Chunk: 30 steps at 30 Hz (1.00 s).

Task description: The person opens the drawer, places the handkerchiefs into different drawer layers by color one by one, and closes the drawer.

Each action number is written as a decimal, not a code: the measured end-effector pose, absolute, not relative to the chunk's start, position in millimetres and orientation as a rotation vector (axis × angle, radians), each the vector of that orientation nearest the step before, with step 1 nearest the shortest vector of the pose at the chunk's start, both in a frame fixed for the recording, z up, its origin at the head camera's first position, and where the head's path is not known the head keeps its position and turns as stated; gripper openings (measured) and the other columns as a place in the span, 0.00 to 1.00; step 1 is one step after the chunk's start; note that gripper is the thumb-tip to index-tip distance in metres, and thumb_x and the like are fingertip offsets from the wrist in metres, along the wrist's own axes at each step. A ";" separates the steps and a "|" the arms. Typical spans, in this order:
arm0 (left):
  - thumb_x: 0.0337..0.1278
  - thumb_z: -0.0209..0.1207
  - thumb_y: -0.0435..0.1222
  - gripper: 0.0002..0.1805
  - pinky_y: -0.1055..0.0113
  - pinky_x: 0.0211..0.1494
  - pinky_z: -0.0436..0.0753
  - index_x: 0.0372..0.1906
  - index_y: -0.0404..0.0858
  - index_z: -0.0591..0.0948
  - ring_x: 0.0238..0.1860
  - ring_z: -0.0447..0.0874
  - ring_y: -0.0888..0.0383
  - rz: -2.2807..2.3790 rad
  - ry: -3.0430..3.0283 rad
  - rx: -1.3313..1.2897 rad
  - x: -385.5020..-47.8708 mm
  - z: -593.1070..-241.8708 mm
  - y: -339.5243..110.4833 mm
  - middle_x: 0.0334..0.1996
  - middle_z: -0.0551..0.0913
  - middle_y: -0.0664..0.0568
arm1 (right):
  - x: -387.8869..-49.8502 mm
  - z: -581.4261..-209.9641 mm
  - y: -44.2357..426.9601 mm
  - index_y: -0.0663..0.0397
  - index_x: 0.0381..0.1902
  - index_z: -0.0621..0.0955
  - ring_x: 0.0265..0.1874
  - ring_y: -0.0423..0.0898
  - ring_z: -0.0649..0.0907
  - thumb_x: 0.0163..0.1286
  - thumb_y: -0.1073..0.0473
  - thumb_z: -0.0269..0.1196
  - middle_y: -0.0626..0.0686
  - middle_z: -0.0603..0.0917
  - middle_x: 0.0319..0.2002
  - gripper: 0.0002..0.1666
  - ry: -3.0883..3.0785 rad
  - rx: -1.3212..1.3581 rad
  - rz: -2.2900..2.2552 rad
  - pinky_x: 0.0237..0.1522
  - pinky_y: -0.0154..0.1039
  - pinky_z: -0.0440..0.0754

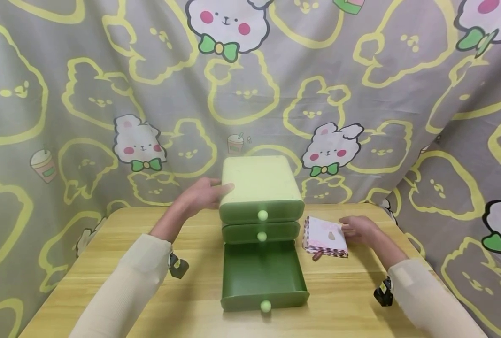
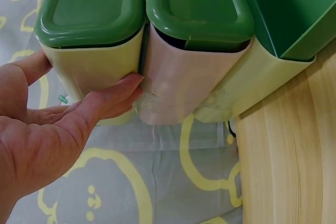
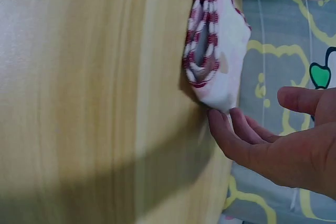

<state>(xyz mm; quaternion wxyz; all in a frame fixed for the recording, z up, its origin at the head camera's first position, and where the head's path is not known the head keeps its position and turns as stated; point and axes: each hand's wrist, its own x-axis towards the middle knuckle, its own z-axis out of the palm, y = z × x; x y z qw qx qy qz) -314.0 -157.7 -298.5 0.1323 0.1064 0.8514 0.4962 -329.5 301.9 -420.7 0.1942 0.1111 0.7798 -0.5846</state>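
Note:
A small drawer cabinet with a pale yellow top stands at the table's middle. Its upper two green drawers are closed, while the bottom drawer is pulled out with nothing in it. Against the cabinet's left side lies my left hand, thumb on the top edge. In the left wrist view its fingers touch the yellow shell. A folded cloth with red-and-white checked edges lies right of the cabinet. My right hand is at its right edge, the fingertips touching it or very near, thumb held apart.
The wooden table stretches in front and to both sides. A grey curtain with yellow outlines and rabbit prints hangs right behind the cabinet. The open drawer juts toward the front edge. A small brown tab sticks out from the cloth.

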 end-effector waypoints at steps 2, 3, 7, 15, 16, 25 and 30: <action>0.73 0.56 0.53 0.35 0.51 0.68 0.80 0.73 0.34 0.70 0.64 0.80 0.44 1.444 2.466 0.306 -314.1 -298.5 -157.3 0.63 0.80 0.38 | -329.8 -424.2 302.5 0.78 0.75 0.51 0.74 0.73 0.61 0.80 0.57 0.46 0.82 0.52 0.73 0.38 2.168 0.318 -1.658 0.75 0.59 0.67; 0.73 0.55 0.53 0.35 0.51 0.68 0.80 0.73 0.34 0.69 0.64 0.80 0.44 1.443 2.465 0.309 -314.0 -298.2 -157.3 0.64 0.80 0.38 | -329.8 -425.5 302.7 0.79 0.75 0.51 0.74 0.72 0.61 0.79 0.58 0.46 0.82 0.52 0.73 0.38 2.162 0.328 -1.669 0.74 0.58 0.68; 0.73 0.56 0.54 0.36 0.50 0.68 0.80 0.73 0.34 0.69 0.64 0.80 0.43 1.449 2.460 0.301 -312.7 -296.9 -157.0 0.64 0.79 0.38 | -330.3 -427.7 304.6 0.81 0.73 0.54 0.63 0.67 0.78 0.78 0.58 0.49 0.80 0.63 0.69 0.37 2.164 0.389 -1.690 0.68 0.53 0.78; 0.73 0.55 0.53 0.35 0.50 0.68 0.80 0.73 0.33 0.69 0.64 0.80 0.43 1.451 2.461 0.301 -312.3 -298.0 -157.0 0.64 0.79 0.38 | -332.1 -437.3 309.1 0.83 0.69 0.60 0.37 0.43 0.84 0.73 0.58 0.59 0.60 0.80 0.46 0.39 2.195 0.431 -1.672 0.48 0.38 0.89; 0.73 0.55 0.54 0.36 0.50 0.68 0.80 0.73 0.34 0.69 0.64 0.80 0.43 1.447 2.464 0.301 -312.5 -298.3 -157.1 0.64 0.79 0.38 | -332.5 -439.0 308.8 0.83 0.68 0.60 0.37 0.42 0.83 0.72 0.58 0.62 0.60 0.80 0.46 0.40 2.210 0.432 -1.659 0.47 0.37 0.89; 0.71 0.56 0.56 0.37 0.50 0.68 0.80 0.73 0.36 0.70 0.63 0.81 0.44 1.420 2.486 0.285 -313.1 -297.9 -156.6 0.65 0.79 0.40 | -330.0 -448.0 301.7 0.74 0.45 0.80 0.30 0.38 0.82 0.62 0.64 0.71 0.49 0.80 0.32 0.19 2.375 0.352 -1.554 0.40 0.32 0.88; 0.71 0.56 0.55 0.36 0.50 0.68 0.80 0.73 0.36 0.70 0.63 0.81 0.44 1.431 2.480 0.301 -312.7 -297.7 -157.2 0.64 0.80 0.40 | -330.7 -451.2 298.5 0.71 0.38 0.80 0.28 0.39 0.80 0.58 0.68 0.71 0.48 0.78 0.28 0.13 2.435 0.336 -1.514 0.36 0.30 0.86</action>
